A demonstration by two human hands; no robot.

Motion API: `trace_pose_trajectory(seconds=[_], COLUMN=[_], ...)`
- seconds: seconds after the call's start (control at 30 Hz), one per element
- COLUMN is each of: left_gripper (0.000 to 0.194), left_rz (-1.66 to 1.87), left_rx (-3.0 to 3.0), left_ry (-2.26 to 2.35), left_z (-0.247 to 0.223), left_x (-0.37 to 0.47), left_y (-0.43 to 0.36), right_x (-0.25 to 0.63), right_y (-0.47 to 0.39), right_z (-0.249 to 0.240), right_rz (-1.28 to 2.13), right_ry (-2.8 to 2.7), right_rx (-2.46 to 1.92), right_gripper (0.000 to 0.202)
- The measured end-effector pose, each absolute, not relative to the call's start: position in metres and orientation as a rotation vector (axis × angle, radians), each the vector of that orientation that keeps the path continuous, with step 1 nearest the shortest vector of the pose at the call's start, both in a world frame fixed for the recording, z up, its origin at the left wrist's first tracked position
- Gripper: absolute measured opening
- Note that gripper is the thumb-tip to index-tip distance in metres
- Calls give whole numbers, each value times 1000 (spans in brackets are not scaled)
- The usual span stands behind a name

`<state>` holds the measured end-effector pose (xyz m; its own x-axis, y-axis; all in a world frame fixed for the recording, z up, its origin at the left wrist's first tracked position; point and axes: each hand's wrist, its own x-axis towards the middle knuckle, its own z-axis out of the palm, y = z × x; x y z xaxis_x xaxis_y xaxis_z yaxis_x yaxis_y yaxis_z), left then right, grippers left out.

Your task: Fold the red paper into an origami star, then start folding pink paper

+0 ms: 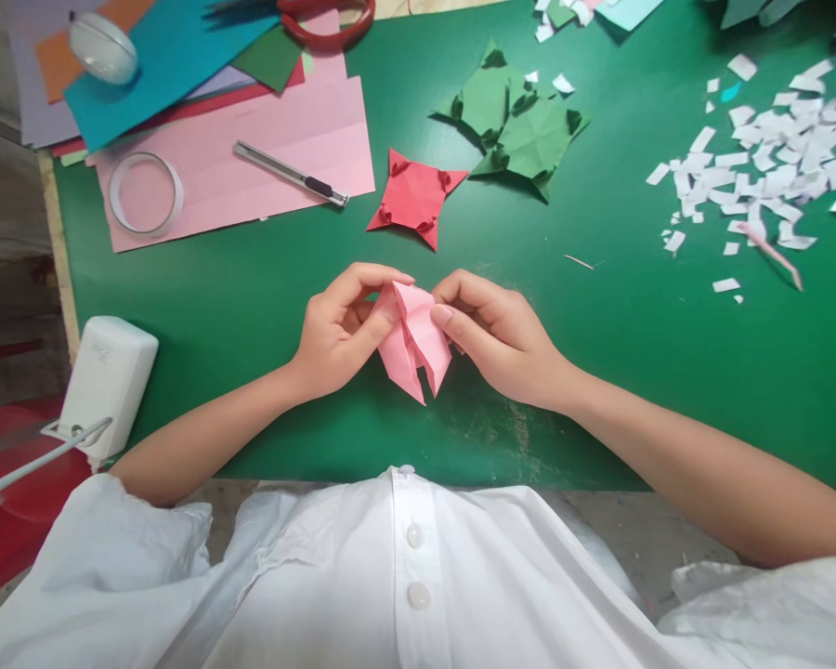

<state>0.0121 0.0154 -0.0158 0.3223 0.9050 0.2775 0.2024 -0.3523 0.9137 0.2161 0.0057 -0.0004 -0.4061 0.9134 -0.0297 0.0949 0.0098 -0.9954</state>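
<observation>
Between my two hands is a folded pink paper piece (424, 325), its creased flaps pointing down toward me with a narrow gap between the lower tips. My left hand (345, 325) pinches its left side, thumb in front and fingers behind. On the right edge, my right hand (502, 330) grips the paper between thumb and fingers; some fingertips are hidden behind it. Just beyond lies a red folded paper star (412, 200) with curled corners. Green folded paper stars (540, 135) of similar shape rest farther back, touching each other.
A box cutter (289, 172) and a tape roll (146, 193) lie on pink paper (209, 223). Coloured sheets, a computer mouse (103, 46) and red-handled scissors (331, 32) sit behind. White paper scraps (766, 158) cover the right side. A white power bank (108, 381) with a cable stands at left.
</observation>
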Motion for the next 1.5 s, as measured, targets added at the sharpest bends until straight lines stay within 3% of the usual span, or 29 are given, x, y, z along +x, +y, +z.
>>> trace_pose_trajectory(seconds=[0.33,0.6,0.83,1.13,1.5], left_gripper=[12,4,21,22,8], left_rz=[1118,1156,1214,1198,1245], left_rx=[1801,1930,2253,2457,2385], left_ry=[983,1075,1137,1119,1039], left_z=[-13,-15,-15,-13,-17], left_x=[12,12,14,17,16], left_y=[14,13,11,9,7], right_x=[221,219,212,208,202], right_y=[9,7,1,-1,-6], right_z=[1,1,2,3,-4], right_rz=[1536,1381,1291,1206,984], right_ry=[-1599,-1793,-1758,-1760,-1796], right_rx=[-1040,-1026,-1145,-1193,-1178], right_gripper=[37,19,20,21,18])
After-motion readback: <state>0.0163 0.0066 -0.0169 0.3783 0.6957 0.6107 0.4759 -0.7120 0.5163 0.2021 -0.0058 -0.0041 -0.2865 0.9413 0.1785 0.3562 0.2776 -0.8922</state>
